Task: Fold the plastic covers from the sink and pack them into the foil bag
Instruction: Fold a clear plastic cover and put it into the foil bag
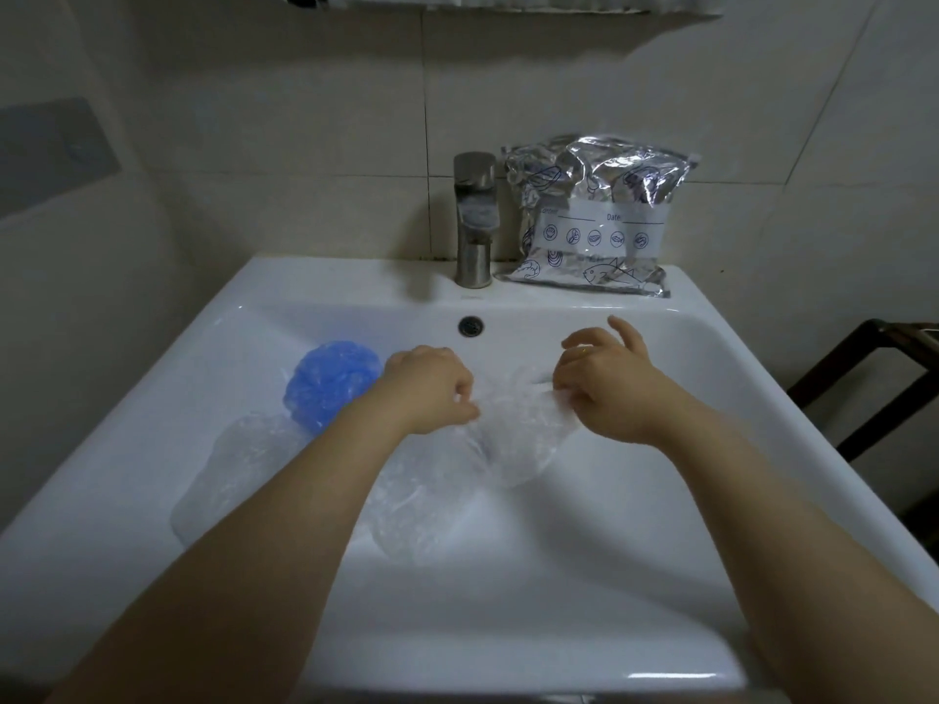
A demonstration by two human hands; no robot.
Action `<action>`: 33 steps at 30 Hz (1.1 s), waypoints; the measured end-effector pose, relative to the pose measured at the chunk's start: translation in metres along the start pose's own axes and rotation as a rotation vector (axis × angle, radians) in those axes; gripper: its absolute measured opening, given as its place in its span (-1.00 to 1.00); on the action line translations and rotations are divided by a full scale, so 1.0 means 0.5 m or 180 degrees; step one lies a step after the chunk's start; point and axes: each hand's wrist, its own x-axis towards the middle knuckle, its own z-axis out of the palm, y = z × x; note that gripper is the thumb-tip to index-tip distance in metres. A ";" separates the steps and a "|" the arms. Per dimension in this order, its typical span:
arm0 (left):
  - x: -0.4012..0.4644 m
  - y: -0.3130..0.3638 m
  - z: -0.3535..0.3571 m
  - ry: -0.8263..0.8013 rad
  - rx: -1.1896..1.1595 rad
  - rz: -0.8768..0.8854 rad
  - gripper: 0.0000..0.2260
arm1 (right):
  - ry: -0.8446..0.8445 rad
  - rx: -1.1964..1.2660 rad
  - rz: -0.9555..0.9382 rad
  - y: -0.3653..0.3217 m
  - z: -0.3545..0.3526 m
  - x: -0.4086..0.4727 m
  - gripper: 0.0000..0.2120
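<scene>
Both my hands reach into the white sink [660, 525]. My left hand [432, 388] and my right hand [604, 383] each pinch an edge of one clear plastic cover [523, 434] that is stretched between them. Another clear cover [421, 510] lies just below it in the basin. A third clear cover [228, 480] lies at the left, partly under my left forearm. A crumpled blue cover [330, 383] sits at the back left of the basin. The silver foil bag [594, 215] leans against the wall on the sink's back ledge, right of the tap.
A steel tap [475, 215] stands at the middle of the back ledge, with the overflow hole [470, 326] below it. A dark wooden frame [874, 378] stands to the right of the sink. Tiled wall is behind.
</scene>
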 end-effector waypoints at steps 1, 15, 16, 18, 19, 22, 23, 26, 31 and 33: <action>0.002 -0.005 -0.007 0.0187 0.0074 -0.0177 -0.79 | -0.0127 0.0014 0.0077 0.008 0.001 0.000 -0.73; 0.003 -0.016 -0.018 0.1832 -0.2554 -0.1238 -0.85 | 0.1347 0.0081 0.0924 -0.026 0.017 0.018 -0.65; 0.002 -0.012 -0.027 0.1571 -0.3779 -0.1533 -0.83 | 0.1281 -0.0035 0.0985 -0.025 0.022 0.022 -0.69; -0.004 0.000 -0.041 0.0708 -0.5956 -0.1776 -0.74 | 0.1038 -0.0260 0.1133 -0.021 0.029 0.025 -0.80; -0.005 0.000 -0.042 0.0358 -0.6516 -0.1714 -0.68 | 0.0975 -0.0289 0.1202 -0.017 0.031 0.024 -0.84; -0.003 0.006 -0.045 -0.0059 -0.6929 -0.1340 -0.59 | 0.1039 0.0716 0.1694 -0.004 0.035 0.025 -0.81; -0.003 0.006 -0.047 -0.0105 -0.6881 -0.1342 -0.60 | 0.1039 0.1417 0.1869 -0.004 0.031 0.024 -0.77; -0.006 -0.004 -0.051 -0.0220 -0.6605 -0.1411 -0.66 | 0.0457 0.4152 0.1924 -0.017 -0.001 0.010 -0.84; -0.005 -0.042 -0.040 0.0051 -0.5904 -0.1233 -0.54 | -0.0417 0.6749 0.1018 -0.003 -0.029 -0.020 -0.78; -0.004 -0.055 -0.039 0.0173 -0.6160 -0.1010 -0.51 | -0.0251 0.6966 0.1009 0.016 -0.019 -0.019 -0.70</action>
